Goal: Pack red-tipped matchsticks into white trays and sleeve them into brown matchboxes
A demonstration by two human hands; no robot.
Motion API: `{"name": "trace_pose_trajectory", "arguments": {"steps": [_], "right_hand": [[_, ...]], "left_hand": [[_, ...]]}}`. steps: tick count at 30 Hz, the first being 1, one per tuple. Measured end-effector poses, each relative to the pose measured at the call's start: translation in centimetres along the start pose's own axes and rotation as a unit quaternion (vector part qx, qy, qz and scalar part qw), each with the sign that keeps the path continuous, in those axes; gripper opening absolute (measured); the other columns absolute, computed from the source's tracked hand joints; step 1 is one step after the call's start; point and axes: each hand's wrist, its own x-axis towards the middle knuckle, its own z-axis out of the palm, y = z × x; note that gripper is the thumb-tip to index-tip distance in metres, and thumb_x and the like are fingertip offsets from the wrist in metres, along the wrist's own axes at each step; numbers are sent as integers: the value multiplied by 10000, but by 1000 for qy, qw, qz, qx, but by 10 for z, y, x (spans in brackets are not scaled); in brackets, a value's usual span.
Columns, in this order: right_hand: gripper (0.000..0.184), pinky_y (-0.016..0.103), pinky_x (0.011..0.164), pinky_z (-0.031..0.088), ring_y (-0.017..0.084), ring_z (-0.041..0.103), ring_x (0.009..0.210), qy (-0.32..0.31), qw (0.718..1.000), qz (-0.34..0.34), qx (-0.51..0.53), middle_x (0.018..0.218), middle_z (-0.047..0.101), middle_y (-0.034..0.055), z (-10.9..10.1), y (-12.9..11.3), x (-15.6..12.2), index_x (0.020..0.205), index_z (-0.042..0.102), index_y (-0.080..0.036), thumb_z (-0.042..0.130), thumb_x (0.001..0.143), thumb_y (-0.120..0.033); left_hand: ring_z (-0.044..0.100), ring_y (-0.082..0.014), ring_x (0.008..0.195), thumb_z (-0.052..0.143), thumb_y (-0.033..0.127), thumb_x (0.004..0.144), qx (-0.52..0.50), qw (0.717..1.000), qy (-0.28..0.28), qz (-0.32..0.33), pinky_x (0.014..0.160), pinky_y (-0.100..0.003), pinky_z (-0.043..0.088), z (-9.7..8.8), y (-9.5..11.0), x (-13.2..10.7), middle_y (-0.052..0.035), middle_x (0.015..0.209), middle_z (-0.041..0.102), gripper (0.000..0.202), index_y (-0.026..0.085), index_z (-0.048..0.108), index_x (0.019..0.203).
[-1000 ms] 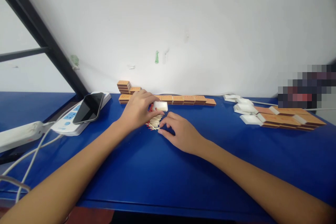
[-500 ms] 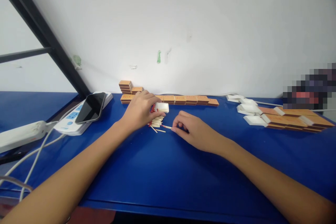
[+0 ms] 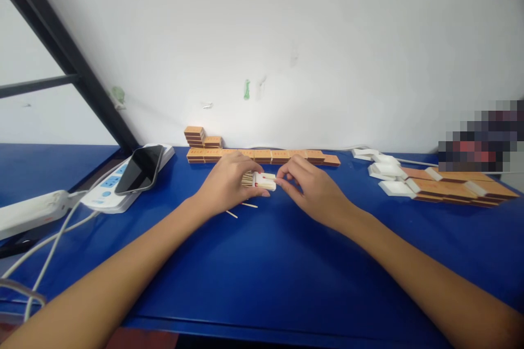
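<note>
In the head view my left hand [image 3: 229, 184] is closed around a small white matchbox tray [image 3: 268, 186], thumb on the near side and fingers on the far side. Between thumb and index finger my right hand [image 3: 311, 188] pinches a matchstick [image 3: 268, 176] at the tray's right end. Its red head points left, over the tray. Behind the tray, partly covered by my left hand, lies a pile of matchsticks [image 3: 247, 179]. Two loose matchsticks [image 3: 249, 205] rest on the blue table just in front of my left hand.
Along the wall runs a row of orange matchboxes [image 3: 280, 156], stacked higher at its left end. To the right are more matchboxes [image 3: 446, 188] beside several white trays [image 3: 396, 189]. A phone [image 3: 140, 169] lies on a power strip [image 3: 118, 202] at left, near white cables [image 3: 49, 251].
My right hand has lifted the matchstick from beside the pile up to the tray. The left hand has shifted slightly right and nearer with the tray, covering more of the pile.
</note>
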Motion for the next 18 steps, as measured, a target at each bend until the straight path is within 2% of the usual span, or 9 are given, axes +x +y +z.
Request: {"name": "trace_pose_trajectory", "arguments": {"steps": [7, 13, 18], "right_hand": [[96, 314, 743, 464, 176, 602, 834, 3, 1000, -12, -4, 977, 625, 58, 2, 1, -3, 976, 614, -197, 548, 1037, -232], [83, 313, 730, 464, 157, 567, 786, 2, 999, 19, 36, 950, 581, 40, -4, 1, -1, 970, 659, -207, 585, 1004, -220], [82, 335, 750, 481, 176, 577, 827, -13, 999, 30, 29, 989, 587, 58, -7, -2, 0, 986, 664, -214, 583, 985, -223]], "left_hand": [[645, -247, 923, 916, 493, 737, -30, 999, 12, -6, 833, -401, 493, 3, 8, -1, -55, 951, 747, 455, 185, 742, 1024], [652, -236, 917, 868, 505, 802, -32, 999, 9, 1, 834, -397, 497, 2, 4, -1, -54, 967, 753, 392, 200, 735, 1009], [644, -248, 924, 866, 496, 809, -20, 1000, -4, -9, 837, -418, 499, 0, 5, 0, -63, 969, 749, 390, 201, 739, 1029]]}}
